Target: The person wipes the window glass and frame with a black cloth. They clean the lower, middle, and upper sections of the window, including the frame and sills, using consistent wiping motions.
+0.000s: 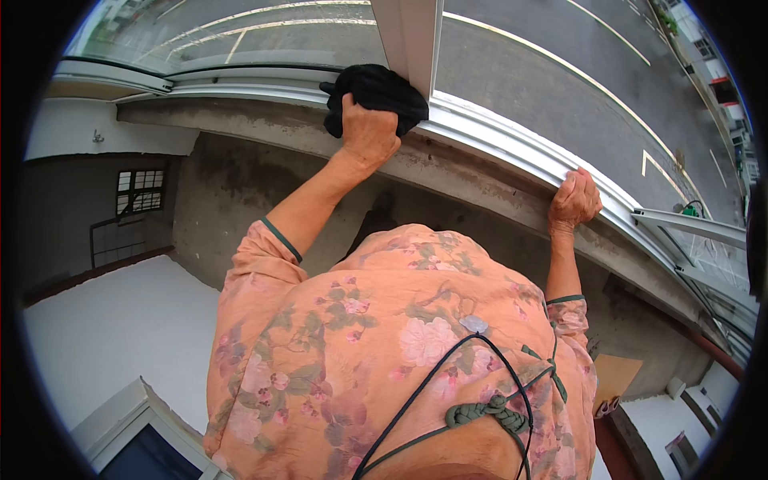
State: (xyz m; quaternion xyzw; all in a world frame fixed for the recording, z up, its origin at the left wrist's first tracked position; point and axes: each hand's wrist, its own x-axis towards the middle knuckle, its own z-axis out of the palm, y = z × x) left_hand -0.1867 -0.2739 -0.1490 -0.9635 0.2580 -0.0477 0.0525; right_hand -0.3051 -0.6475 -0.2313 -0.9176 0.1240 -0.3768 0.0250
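Note:
My left hand [367, 133] is closed on a bunched black cloth [384, 96]. The cloth lies against the white window frame [462, 117], at the foot of its upright post [411, 48]. To the right, my right hand [575, 201] grips the lower rail of the same frame, with the fingers curled over it. Just below the rail runs a rough concrete ledge [456, 171] with dark stains. Part of the cloth is hidden behind my left hand.
A glass pane [270, 45] fills the frame on the left, with a road [528, 66] outside far below. At the right, a sash [696, 228] juts outward. Below the ledge is a concrete floor [240, 180]; a barred window [140, 192] stands at the left.

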